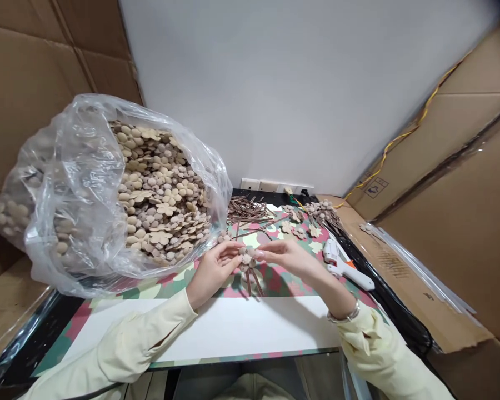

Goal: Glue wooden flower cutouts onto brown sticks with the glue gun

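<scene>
Between my two hands, above the table, is a small beige fabric flower [246, 260] with brown ribbon tails [254, 282] hanging below it. My left hand [217, 265] pinches its left side between thumb and fingers. On the opposite side my right hand [289, 258] grips the petals with thumb and fingertips. Part of the flower is hidden behind the fingers. Beyond the hands lies a pile of brown ribbon strips [250, 210]. A white glue gun [345, 265] rests to the right of my right hand.
A large clear plastic bag [79, 166] full of flower pieces [166, 194] stands at left. Finished-looking flowers [320, 210] lie at the back right. White paper [250, 328] covers the near table. Cardboard [450, 222] and a power strip [270, 186] border the space.
</scene>
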A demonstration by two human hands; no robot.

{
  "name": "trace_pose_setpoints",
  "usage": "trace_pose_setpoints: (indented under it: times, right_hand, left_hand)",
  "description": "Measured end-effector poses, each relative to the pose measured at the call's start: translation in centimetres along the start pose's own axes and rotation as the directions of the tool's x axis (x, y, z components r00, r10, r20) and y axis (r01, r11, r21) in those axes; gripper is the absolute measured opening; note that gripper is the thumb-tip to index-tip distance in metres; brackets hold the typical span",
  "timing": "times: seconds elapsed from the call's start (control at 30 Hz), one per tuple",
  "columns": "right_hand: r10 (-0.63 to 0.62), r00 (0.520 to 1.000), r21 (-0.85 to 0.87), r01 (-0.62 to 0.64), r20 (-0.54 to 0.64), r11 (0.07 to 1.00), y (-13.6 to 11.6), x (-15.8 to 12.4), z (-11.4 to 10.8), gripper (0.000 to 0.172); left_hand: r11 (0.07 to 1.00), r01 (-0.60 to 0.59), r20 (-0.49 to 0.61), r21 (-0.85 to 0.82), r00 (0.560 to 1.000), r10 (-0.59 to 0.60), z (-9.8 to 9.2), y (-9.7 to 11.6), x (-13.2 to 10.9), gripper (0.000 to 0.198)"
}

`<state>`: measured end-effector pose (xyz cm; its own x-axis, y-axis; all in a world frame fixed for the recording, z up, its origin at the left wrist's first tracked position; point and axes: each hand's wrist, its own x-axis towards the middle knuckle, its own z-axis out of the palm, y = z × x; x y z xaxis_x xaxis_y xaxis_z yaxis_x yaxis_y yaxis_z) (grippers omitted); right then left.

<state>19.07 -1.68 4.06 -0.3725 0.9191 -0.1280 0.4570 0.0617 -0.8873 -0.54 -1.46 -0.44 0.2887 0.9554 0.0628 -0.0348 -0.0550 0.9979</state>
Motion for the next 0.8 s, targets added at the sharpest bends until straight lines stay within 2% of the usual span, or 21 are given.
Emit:
trace_pose_setpoints:
  times: [0.1,0.23,0.37,0.47,0.53,0.6,0.67,0.73,0.77,0.8]
  right_hand:
    - [-0.01,0.999,0.02,0.009,0.047,1.0,0.2,0.9,1.1,0.034]
    - [-0.02,1.0,0.076,0.02,0.006,0.997,0.5,0.8,2.0,0.034]
    - [-0.055,0.994,0.141,0.069,-0.099,0.988,0.6,0.4,2.9,0.034]
    - [-0.039,0.981,0.184,0.075,-0.19,0.98,0.3,-0.3,2.2,0.032]
    - [-0.045,0.965,0.17,0.091,-0.258,0.981,-0.2,-1.4,0.3,0.03]
    - [-0.055,0.939,0.12,0.101,-0.341,0.988,-0.5,-2.8,-2.9,0.03]
    - [-0.033,0.889,0.065,0.07,-0.458,0.995,-0.5,-4.0,-7.2,0.034]
    - [-0.025,0.781,-0.021,0.015,-0.625,1.0,0.1,-4.2,-11.8,0.04]
    - [-0.029,0.764,-0.086,-0.034,-0.644,0.996,0.7,-3.7,-13.9,0.041]
    - [-0.033,0.776,-0.164,-0.09,-0.63,0.982,1.4,-3.0,-15.8,0.039]
  left_hand:
    - [0.999,-0.035,0.047,0.004,0.998,0.035,-0.1,-0.4,-0.1,0.03]
    - [0.998,-0.062,0.077,0.022,0.995,0.061,-0.3,-1.1,0.0,0.032]
    - [0.994,-0.081,0.037,0.07,0.996,0.078,-0.1,-0.9,-0.2,0.033]
    - [0.996,-0.058,0.019,0.074,0.998,0.056,0.0,-0.4,-0.2,0.036]
    - [0.996,-0.03,0.002,0.079,1.0,0.029,-0.1,-0.3,-0.1,0.037]
    - [0.996,0.002,-0.018,0.086,1.0,0.0,-0.3,-0.5,0.1,0.038]
    - [0.996,0.024,-0.04,0.089,0.999,-0.021,-0.6,-0.8,0.4,0.04]
    - [0.995,0.031,-0.059,0.095,0.998,-0.025,-0.9,-1.0,0.7,0.04]
    - [0.994,0.029,-0.066,0.103,0.998,-0.022,-1.0,-1.1,0.8,0.039]
    - [0.994,0.025,-0.071,0.11,0.997,-0.017,-1.1,-1.0,0.9,0.038]
